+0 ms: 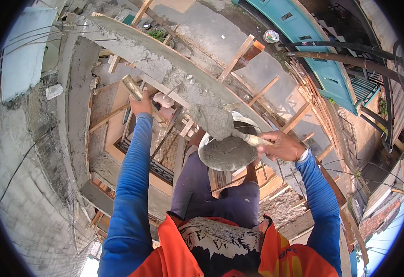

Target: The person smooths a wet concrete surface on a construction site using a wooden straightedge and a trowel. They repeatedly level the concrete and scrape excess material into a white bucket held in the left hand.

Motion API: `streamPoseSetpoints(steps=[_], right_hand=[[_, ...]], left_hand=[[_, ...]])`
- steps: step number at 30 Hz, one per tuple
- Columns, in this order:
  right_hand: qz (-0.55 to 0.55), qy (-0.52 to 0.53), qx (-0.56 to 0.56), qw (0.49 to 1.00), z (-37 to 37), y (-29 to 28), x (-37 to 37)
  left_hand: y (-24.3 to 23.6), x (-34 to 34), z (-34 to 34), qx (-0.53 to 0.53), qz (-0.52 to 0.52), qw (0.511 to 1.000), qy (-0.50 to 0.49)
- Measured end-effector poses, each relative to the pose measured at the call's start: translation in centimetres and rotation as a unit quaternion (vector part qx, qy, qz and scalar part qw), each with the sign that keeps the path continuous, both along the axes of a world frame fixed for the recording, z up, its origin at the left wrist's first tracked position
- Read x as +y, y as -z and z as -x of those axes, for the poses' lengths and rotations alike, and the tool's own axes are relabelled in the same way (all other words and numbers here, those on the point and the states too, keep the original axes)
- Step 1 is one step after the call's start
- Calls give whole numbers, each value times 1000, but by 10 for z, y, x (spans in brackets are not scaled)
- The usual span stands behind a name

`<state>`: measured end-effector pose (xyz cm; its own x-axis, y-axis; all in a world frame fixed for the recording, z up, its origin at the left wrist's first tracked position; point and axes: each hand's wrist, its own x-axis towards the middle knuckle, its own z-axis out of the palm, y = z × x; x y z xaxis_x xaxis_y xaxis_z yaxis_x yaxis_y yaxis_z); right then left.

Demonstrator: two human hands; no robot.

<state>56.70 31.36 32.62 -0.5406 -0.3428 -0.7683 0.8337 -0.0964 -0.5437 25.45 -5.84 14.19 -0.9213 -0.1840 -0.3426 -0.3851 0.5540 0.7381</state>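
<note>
My right hand [282, 145] is closed round the wooden handle of a trowel [252, 139]. Wet grey mortar [213, 121] covers the trowel's blade, just over the rim of a round bucket [205, 154]. More mortar coats the bucket's inside and bottom. The bucket sits between my legs and a long formwork channel [165, 87], which has fresh, lumpy mortar along it. Off to the left, my left hand [142, 105] grips a wooden pole [132, 87] near its upper end. The pole's lower part is partly hidden behind the hand.
Timber braces [239, 56] prop the formwork's far side, high above the ground. Long planks [312, 101] lie at the right, near a teal wall [322, 74]. A rough grey block wall [21, 175] rises at the left. Below me, gaps open between beams and boards.
</note>
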Motion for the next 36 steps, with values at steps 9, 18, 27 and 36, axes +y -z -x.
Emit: streamPoseSetpoints(steps=[9,18,27,36], right_hand=[[-139,252,75,955,153,145,-18],[-485,262,162,819,274,280,-85],[-316,132,144,928,310,332,-96],[-173,6,151,973,311,361,-79]], left_hand=[[61,43,49,155,182,943,231],[98,72,85,99,302,932,171],[100,69,93,104,347,914,180],[109,66,100,86,383,899,194]])
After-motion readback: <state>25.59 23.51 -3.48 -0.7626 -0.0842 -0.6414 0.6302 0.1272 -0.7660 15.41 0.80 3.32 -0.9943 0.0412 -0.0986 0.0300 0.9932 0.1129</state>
